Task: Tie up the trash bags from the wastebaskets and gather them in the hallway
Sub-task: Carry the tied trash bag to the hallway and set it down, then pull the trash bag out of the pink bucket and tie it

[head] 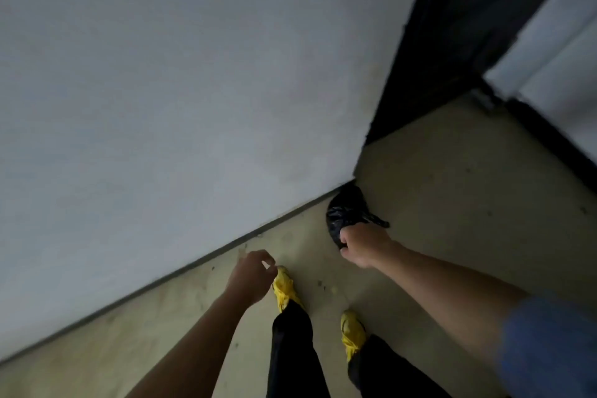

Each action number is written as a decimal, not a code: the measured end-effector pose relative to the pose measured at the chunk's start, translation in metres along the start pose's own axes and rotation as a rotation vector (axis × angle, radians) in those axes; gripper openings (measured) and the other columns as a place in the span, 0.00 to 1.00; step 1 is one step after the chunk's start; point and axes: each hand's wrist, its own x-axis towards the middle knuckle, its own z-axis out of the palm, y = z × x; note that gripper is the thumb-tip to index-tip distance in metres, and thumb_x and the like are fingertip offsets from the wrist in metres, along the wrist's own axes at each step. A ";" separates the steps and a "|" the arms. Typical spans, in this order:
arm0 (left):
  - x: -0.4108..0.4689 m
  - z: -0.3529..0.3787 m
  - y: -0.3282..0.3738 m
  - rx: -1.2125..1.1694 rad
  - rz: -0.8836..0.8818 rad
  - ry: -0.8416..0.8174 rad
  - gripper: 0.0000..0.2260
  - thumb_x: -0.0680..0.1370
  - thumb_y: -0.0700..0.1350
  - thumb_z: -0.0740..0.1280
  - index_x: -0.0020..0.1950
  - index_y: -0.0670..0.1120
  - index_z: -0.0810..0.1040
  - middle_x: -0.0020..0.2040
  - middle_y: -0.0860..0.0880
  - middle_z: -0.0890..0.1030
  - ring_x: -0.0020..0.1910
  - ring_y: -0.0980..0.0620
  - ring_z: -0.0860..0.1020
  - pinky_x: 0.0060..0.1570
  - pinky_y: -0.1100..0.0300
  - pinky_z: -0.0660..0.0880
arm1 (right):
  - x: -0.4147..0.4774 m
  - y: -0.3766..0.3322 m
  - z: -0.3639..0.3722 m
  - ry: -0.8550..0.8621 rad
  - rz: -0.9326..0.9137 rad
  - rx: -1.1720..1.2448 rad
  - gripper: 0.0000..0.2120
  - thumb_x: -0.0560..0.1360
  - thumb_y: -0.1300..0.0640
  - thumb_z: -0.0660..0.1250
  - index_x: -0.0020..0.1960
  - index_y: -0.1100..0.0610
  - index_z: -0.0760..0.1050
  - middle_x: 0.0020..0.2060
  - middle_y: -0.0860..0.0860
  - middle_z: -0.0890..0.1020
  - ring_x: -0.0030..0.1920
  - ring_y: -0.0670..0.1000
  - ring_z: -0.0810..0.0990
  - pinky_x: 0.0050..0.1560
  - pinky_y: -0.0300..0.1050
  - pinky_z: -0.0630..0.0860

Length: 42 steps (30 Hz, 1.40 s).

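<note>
A small black trash bag (347,212), tied at its top, is at the foot of the wall's corner just above the beige floor. My right hand (363,244) grips its near side, with the fingers curled round the plastic. Whether the bag touches the floor I cannot tell. My left hand (253,275) hangs in front of me to the left, fingers loosely curled, holding nothing.
A pale wall (193,90) fills the left and ends at a corner beside a dark door frame (429,52). The beige floor (468,187) runs on past the frame to the right. My feet in yellow shoes (352,331) stand below my hands.
</note>
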 end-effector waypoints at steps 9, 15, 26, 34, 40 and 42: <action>-0.208 -0.076 -0.174 -0.281 -0.349 0.360 0.10 0.75 0.47 0.67 0.53 0.45 0.80 0.48 0.42 0.83 0.47 0.44 0.81 0.47 0.57 0.76 | -0.057 -0.218 -0.036 0.054 -0.439 -0.456 0.11 0.78 0.52 0.60 0.55 0.56 0.75 0.51 0.54 0.79 0.49 0.54 0.79 0.48 0.47 0.75; -0.331 -0.095 -0.311 -0.411 -0.505 0.572 0.11 0.76 0.47 0.66 0.56 0.44 0.80 0.52 0.42 0.82 0.49 0.45 0.79 0.48 0.58 0.73 | -0.105 -0.426 0.006 0.080 -0.713 -0.654 0.17 0.79 0.51 0.60 0.65 0.54 0.72 0.59 0.53 0.78 0.54 0.54 0.77 0.47 0.44 0.72; -0.541 -0.121 -0.564 -0.701 -0.818 0.782 0.08 0.75 0.45 0.68 0.51 0.43 0.80 0.50 0.39 0.83 0.44 0.43 0.79 0.48 0.54 0.77 | -0.228 -0.759 0.148 0.104 -1.115 -0.838 0.16 0.78 0.48 0.60 0.63 0.52 0.74 0.59 0.53 0.78 0.56 0.55 0.78 0.53 0.48 0.74; -0.617 -0.110 -0.714 -0.897 -0.995 0.901 0.08 0.75 0.42 0.67 0.51 0.39 0.80 0.40 0.41 0.79 0.36 0.47 0.74 0.39 0.60 0.71 | -0.266 -0.960 0.263 0.035 -1.296 -1.022 0.16 0.77 0.47 0.61 0.62 0.51 0.74 0.59 0.52 0.78 0.55 0.54 0.78 0.53 0.48 0.76; -0.690 -0.122 -0.827 -1.028 -1.219 1.003 0.05 0.75 0.45 0.67 0.48 0.45 0.79 0.43 0.40 0.81 0.37 0.47 0.75 0.40 0.59 0.72 | -0.303 -1.126 0.355 -0.055 -1.451 -1.118 0.15 0.76 0.48 0.61 0.60 0.51 0.76 0.59 0.53 0.79 0.54 0.55 0.79 0.52 0.50 0.78; -0.715 -0.122 -0.854 -1.094 -1.260 1.048 0.05 0.74 0.45 0.67 0.47 0.46 0.79 0.45 0.39 0.82 0.37 0.47 0.75 0.40 0.59 0.72 | -0.324 -1.172 0.384 -0.053 -1.525 -1.167 0.15 0.77 0.49 0.61 0.61 0.52 0.75 0.60 0.53 0.78 0.55 0.56 0.79 0.49 0.47 0.76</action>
